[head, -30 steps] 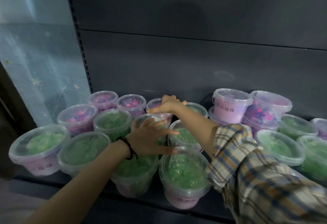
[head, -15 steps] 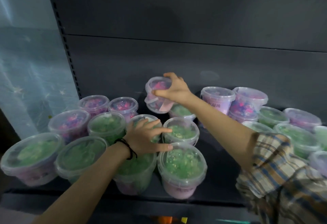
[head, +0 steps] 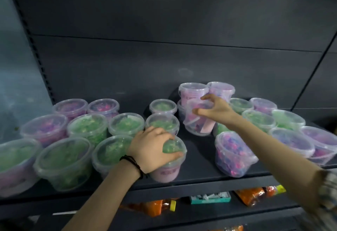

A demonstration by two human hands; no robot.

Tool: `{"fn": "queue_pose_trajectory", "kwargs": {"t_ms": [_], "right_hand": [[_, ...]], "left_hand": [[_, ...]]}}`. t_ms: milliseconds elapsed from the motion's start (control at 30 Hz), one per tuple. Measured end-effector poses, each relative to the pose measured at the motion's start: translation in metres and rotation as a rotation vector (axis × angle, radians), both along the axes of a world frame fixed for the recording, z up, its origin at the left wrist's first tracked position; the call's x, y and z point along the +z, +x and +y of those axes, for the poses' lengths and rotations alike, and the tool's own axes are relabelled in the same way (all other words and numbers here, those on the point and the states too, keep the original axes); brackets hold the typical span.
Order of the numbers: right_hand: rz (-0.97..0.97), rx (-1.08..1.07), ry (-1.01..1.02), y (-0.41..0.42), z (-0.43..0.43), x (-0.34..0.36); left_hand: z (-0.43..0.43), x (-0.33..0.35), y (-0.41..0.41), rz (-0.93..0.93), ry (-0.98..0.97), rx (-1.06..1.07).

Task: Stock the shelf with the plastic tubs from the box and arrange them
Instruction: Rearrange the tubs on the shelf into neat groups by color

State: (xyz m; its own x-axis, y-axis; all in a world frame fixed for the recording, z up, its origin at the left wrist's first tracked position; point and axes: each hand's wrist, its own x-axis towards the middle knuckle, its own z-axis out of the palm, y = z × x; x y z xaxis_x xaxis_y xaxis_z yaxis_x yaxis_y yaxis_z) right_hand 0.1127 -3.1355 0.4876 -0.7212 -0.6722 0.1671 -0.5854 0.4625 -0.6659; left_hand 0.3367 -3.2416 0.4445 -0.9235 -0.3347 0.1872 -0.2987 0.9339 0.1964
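Observation:
Several clear plastic tubs with green or pink-purple contents stand on a dark shelf (head: 197,157). My right hand (head: 217,110) grips a tilted pink tub (head: 198,126) by its lid, held above the shelf's middle, in front of two stacked pink tubs (head: 191,92). My left hand (head: 153,148) grips the lid of a green-topped tub (head: 167,168) at the shelf's front edge. A pink-purple tub (head: 231,156) stands tilted to the right of the gap.
Green and pink tubs (head: 87,130) crowd the shelf's left; more tubs (head: 290,139) fill the right. A bare strip of shelf runs between the groups. Below, a lower shelf holds orange bottles (head: 156,207) and a teal box (head: 209,198).
My right hand has carried the pink tub from the left-centre rear to the right, toward the stacked pink tubs. My left hand has shifted from the neighbouring tubs onto the front green tub.

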Motion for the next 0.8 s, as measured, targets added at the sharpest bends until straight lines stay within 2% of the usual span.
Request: {"fn": "queue_pose_trajectory", "kwargs": {"t_ms": [233, 467, 600, 700, 733, 800], "right_hand": [[0.127, 0.105, 0.31, -0.019, -0.017, -0.045], [0.199, 0.326, 0.437, -0.038, 0.005, -0.042], [0.165, 0.468, 0.393, -0.047, 0.052, -0.03], [0.129, 0.6, 0.419, -0.053, 0.089, -0.029], [0.131, 0.612, 0.412, -0.057, 0.096, -0.028], [0.15, 0.62, 0.4, -0.065, 0.108, -0.027]], "left_hand": [[0.005, 0.006, -0.004, -0.072, 0.088, 0.072], [0.016, 0.028, -0.022, -0.264, 0.113, 0.164], [0.019, 0.035, -0.035, -0.352, 0.135, 0.264], [0.034, 0.041, -0.054, -0.278, -0.017, 0.359], [0.039, 0.042, -0.065, -0.204, -0.08, 0.359], [0.049, 0.04, -0.092, -0.024, -0.06, 0.294]]}}
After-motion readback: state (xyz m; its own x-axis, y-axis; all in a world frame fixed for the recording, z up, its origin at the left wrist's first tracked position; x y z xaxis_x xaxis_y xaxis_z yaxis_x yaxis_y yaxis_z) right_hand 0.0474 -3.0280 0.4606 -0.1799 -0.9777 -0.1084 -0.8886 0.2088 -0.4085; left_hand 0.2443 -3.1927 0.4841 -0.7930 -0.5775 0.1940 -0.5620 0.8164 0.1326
